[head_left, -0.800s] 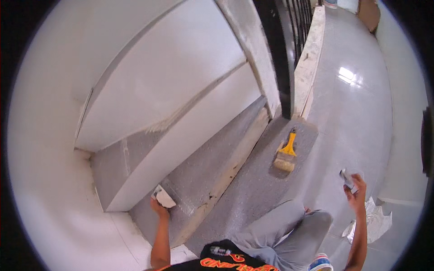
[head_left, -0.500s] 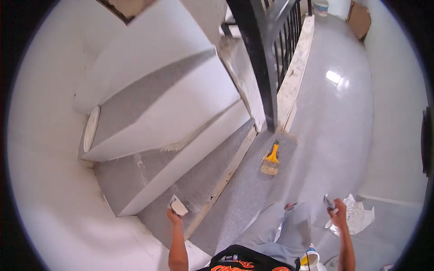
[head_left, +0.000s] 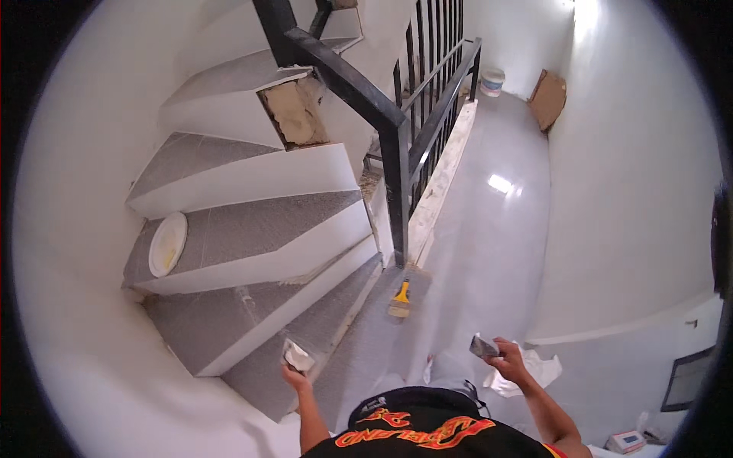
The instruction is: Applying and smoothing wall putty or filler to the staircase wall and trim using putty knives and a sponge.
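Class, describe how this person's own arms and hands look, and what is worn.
The left hand and right hand are ungloved. Both forearms are bare, with no sleeve covering them. The black shirt carries reddish-orange lettering.

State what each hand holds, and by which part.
Left hand: a white-smeared tool, by its lower end. Right hand: a grey flat tool, by its right end.

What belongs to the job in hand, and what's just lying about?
Likely in use:
white-topped flat piece, in left hand
grey tool, in right hand

Apparently lying about:
yellow-handled brush, on floor
shallow white dish, on step
brown cardboard
far bucket
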The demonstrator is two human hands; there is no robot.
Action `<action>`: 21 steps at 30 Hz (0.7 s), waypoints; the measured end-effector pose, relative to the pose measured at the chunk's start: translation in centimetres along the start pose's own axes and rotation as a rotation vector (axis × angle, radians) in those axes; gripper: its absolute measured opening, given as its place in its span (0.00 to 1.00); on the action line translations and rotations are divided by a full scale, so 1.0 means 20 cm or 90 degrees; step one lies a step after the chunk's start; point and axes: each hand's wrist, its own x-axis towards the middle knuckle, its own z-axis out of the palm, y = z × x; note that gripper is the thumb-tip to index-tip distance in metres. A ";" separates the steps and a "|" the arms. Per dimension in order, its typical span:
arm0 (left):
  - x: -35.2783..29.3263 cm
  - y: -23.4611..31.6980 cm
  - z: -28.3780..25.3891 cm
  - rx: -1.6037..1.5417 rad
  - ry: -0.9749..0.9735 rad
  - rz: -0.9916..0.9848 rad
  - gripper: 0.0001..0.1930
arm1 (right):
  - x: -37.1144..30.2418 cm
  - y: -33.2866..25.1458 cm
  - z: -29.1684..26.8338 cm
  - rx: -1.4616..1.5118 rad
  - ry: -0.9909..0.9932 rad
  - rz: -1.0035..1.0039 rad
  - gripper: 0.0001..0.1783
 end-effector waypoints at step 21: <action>-0.97 -0.20 0.29 -0.013 0.175 0.138 0.14 | 0.63 -0.03 -0.65 0.141 0.016 -0.103 0.20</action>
